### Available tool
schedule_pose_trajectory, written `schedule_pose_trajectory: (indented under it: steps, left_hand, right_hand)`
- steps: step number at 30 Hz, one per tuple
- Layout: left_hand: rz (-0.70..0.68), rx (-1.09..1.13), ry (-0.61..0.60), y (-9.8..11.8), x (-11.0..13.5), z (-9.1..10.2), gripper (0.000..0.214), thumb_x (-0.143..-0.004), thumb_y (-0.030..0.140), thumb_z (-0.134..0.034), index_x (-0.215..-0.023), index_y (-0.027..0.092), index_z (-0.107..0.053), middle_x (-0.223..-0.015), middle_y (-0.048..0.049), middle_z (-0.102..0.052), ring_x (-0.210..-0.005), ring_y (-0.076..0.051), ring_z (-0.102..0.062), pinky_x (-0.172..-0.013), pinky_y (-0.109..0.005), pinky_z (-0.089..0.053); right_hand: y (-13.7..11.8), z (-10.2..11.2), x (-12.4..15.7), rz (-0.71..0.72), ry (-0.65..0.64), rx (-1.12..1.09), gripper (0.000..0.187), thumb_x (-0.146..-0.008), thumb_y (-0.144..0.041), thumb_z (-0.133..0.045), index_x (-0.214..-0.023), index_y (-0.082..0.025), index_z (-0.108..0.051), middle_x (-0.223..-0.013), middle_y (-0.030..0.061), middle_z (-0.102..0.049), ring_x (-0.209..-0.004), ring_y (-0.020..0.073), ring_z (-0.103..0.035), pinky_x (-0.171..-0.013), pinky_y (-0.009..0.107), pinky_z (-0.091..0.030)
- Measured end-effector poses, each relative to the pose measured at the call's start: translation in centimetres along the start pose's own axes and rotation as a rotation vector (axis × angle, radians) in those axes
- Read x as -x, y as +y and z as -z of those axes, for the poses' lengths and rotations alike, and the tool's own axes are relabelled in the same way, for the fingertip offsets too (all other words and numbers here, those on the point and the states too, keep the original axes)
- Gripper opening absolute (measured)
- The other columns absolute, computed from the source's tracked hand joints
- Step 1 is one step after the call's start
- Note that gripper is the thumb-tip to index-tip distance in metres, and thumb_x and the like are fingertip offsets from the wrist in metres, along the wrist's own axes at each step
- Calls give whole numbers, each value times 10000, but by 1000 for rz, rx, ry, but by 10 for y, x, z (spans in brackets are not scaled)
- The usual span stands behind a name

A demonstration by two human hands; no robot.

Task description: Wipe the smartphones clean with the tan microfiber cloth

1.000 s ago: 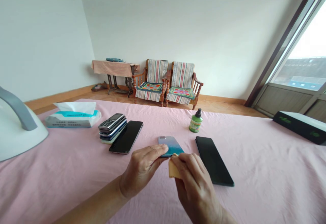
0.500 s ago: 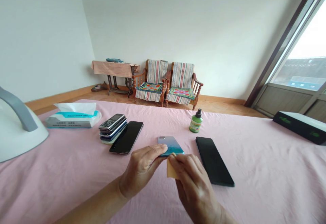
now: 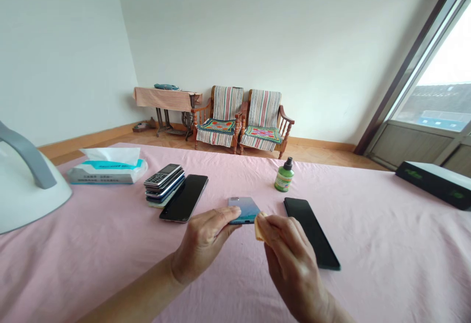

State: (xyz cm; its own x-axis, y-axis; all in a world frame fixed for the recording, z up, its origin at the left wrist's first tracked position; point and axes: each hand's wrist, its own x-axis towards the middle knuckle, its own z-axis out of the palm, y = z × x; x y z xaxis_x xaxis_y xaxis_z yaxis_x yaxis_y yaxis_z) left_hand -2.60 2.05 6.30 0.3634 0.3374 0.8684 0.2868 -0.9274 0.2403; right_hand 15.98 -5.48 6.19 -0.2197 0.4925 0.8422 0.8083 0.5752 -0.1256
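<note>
My left hand [image 3: 206, 237] grips the left side of a blue smartphone [image 3: 246, 206], its thumb and fingers closed on the edge. The phone's back, silvery fading to blue, faces up, with the camera at the far left corner. Pinched in my right hand [image 3: 290, 249] is a small yellow cloth [image 3: 259, 227], which meets the phone's near right corner. Right of that hand lies a black smartphone [image 3: 311, 232], screen up. Another dark smartphone [image 3: 186, 198] rests beyond my left hand, beside a stack of phones [image 3: 165, 183] topped by a keypad phone.
A green bottle [image 3: 284, 176] with a black cap stands beyond the phones. Tissues in a pack [image 3: 106, 168] and a white object with a grey handle [image 3: 31, 186] are at left. A black box [image 3: 434, 183] sits at right on the pink tablecloth [image 3: 386, 244].
My right hand has slid right with the yellow cloth, from the phone's near edge to its near right corner. My left hand keeps its hold; the near edge now shows.
</note>
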Motion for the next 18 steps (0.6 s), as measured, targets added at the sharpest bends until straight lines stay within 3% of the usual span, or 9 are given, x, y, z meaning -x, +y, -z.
schedule_pose_trajectory:
  steps: [4, 9, 14, 18]
  left_hand:
    - [13, 2, -24, 2, 0, -2, 163, -919, 219, -617, -1063, 153, -652, -969, -75, -744, -866, -181, -722, -814, -251, -583]
    - [127, 42, -51, 6, 3, -2, 247, -934, 286, -584, -1149, 164, -599, -992, -67, -743, -873, -174, -722, -818, -241, -576]
    - [147, 63, -75, 6, 4, -1, 196, -937, 272, -559, -1102, 186, -620, -975, -46, -744, -856, -166, -724, -800, -228, -577]
    - [127, 49, -67, 7, 2, 0, 188, -918, 310, -605, -1061, 192, -631, -938, -33, -752, -827, -161, -727, -783, -216, -573]
  right_hand:
    - [-5, -2, 1, 31, -41, -34, 400, -899, -28, -488, -1288, -118, -506, -1012, 118, -579, -841, 205, -515, -725, 347, -481]
    - [-15, -9, -3, 88, -124, -119, 358, -930, -62, -444, -1280, -96, -504, -1064, 123, -597, -898, 213, -540, -794, 346, -491]
    - [-23, -8, -13, 133, -122, -119, 312, -953, -72, -361, -1204, -67, -547, -1016, 131, -628, -825, 212, -555, -723, 349, -500]
    - [-15, -1, -8, 114, -113, -51, 293, -945, -88, -417, -1205, -93, -552, -989, 117, -634, -816, 209, -556, -705, 343, -494]
